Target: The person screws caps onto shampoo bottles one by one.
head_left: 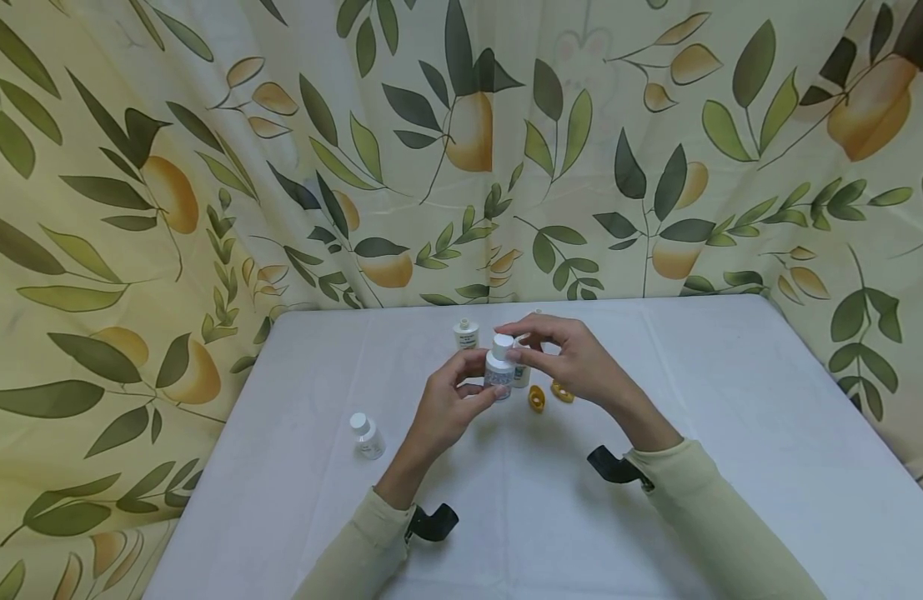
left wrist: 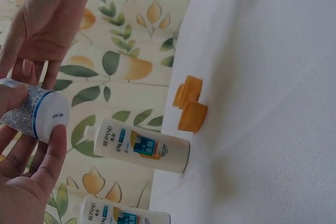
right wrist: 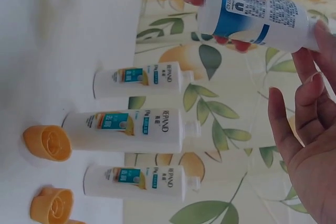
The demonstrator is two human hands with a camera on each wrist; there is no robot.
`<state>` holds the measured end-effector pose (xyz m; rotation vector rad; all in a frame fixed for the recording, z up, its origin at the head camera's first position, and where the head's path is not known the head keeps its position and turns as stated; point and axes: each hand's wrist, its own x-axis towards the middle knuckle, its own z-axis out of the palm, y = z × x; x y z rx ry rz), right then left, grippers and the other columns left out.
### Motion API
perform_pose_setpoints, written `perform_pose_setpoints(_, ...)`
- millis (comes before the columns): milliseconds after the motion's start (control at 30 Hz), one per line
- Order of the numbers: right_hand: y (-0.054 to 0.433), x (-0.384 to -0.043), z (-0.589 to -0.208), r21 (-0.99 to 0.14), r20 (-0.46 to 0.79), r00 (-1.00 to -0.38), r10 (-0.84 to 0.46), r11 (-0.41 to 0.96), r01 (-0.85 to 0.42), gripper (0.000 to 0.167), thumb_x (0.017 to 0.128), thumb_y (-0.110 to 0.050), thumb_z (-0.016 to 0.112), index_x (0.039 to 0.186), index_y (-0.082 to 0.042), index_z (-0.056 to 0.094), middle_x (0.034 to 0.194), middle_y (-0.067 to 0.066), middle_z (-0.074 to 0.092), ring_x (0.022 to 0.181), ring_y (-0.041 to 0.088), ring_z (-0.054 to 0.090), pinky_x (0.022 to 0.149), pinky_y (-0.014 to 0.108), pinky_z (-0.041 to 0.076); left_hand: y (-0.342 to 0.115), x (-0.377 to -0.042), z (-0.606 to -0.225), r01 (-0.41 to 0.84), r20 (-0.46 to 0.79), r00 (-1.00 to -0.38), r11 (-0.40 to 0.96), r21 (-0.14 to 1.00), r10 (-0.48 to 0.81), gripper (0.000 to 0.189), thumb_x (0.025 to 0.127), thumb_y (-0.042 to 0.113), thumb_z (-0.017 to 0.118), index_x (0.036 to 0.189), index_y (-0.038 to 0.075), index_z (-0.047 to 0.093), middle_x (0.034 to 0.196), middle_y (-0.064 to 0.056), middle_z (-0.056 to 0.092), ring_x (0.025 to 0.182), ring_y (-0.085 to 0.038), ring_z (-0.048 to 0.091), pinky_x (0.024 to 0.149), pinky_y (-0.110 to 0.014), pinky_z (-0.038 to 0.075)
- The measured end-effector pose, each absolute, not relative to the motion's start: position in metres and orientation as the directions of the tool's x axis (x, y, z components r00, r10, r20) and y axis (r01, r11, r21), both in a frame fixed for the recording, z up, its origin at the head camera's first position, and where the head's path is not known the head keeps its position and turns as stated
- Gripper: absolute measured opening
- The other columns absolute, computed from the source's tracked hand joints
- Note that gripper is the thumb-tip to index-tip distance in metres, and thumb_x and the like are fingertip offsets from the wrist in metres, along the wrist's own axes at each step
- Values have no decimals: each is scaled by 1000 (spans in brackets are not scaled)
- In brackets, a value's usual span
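Note:
A small white bottle (head_left: 499, 368) with a blue band and printed label is held up above the table. My left hand (head_left: 448, 398) grips its lower body, fingers round the label side. At the top, the thumb and fingers of my right hand (head_left: 581, 360) pinch the white cap (head_left: 503, 343). The remaining fingers of that hand are spread loosely in the right wrist view. Just beyond the hands stand three uncapped white shampoo bottles (right wrist: 126, 129) with teal and orange labels, partly hidden in the head view. Nearby lie orange caps (head_left: 536, 398).
Another white-capped bottle (head_left: 367, 439) stands on the table to the left of my left hand. The table wears a white cloth (head_left: 296, 500). Behind its far edge hangs a curtain (head_left: 431, 208) printed with leaves and fruit.

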<state>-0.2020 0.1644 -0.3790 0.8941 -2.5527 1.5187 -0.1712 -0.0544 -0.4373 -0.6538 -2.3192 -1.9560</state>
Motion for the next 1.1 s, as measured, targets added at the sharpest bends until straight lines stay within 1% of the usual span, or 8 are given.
perform_pose_setpoints(100, 163, -202, -379, -799, 310, -850, -426, 368, -476, 27, 94, -19, 75, 120, -18, 72, 102, -1, 67, 86, 22, 54, 67, 27, 44, -53, -171, -438, 337, 293, -905, 100, 936, 308, 48, 92, 7, 75, 137, 10, 57, 135, -7, 59, 119, -24, 61, 95, -29, 58)
perform_pose_setpoints(267, 160, -202, -379, -818, 297, -873, -387, 369, -442, 26, 91, -21, 79, 115, -16, 72, 91, 3, 62, 84, 22, 52, 66, 28, 41, -51, -171, -438, 328, 285, -904, 88, 941, 319, 49, 93, 4, 72, 138, 9, 55, 136, -6, 58, 120, -23, 60, 95, -31, 58)
perform_pose_setpoints(467, 157, -203, -380, -824, 310, -861, -403, 338, -454, 29, 90, -20, 79, 118, -16, 73, 97, 1, 64, 83, 22, 52, 67, 27, 42, -48, -170, -438, 332, 293, -901, 74, 940, 321, 49, 93, 5, 73, 138, 8, 55, 134, -7, 58, 119, -23, 60, 94, -28, 58)
perform_pose_setpoints(600, 156, -203, -380, -820, 322, -853, -411, 329, -468, 28, 89, -19, 81, 116, -17, 74, 98, 0, 65, 82, 23, 52, 66, 28, 43, -47, -170, -438, 337, 297, -903, 84, 938, 309, 51, 92, 7, 75, 139, 10, 55, 133, -6, 59, 119, -23, 61, 94, -28, 58)
perform_pose_setpoints(767, 155, -203, -380, -827, 310, -863, -399, 335, -452, 27, 86, -20, 83, 111, -16, 72, 92, 5, 62, 82, 23, 53, 65, 27, 43, -47, -170, -439, 334, 297, -907, 80, 939, 298, 51, 90, 7, 77, 137, 10, 56, 133, -6, 57, 119, -27, 61, 95, -30, 58)
perform_pose_setpoints(867, 154, -203, -380, -837, 288, -871, -398, 338, -431, 29, 86, -21, 84, 111, -15, 71, 91, 6, 61, 82, 24, 53, 65, 28, 43, -47, -171, -439, 338, 302, -907, 82, 937, 293, 50, 90, 6, 77, 136, 8, 57, 133, -7, 57, 119, -29, 61, 95, -30, 58)
perform_pose_setpoints(933, 155, -203, -379, -842, 269, -873, -407, 341, -418, 32, 87, -22, 82, 116, -15, 71, 96, 4, 63, 84, 25, 54, 67, 28, 44, -48, -171, -439, 342, 306, -908, 84, 936, 287, 50, 90, 5, 77, 135, 8, 57, 133, -7, 58, 118, -28, 62, 95, -30, 58)
perform_pose_setpoints(1100, 157, -202, -378, -834, 255, -859, -443, 349, -427, 35, 93, -20, 76, 127, -17, 70, 115, -1, 68, 93, 23, 57, 76, 29, 49, -51, -172, -439, 353, 318, -906, 83, 932, 280, 50, 90, 5, 77, 135, 7, 57, 135, -7, 58, 117, -23, 63, 95, -35, 58)
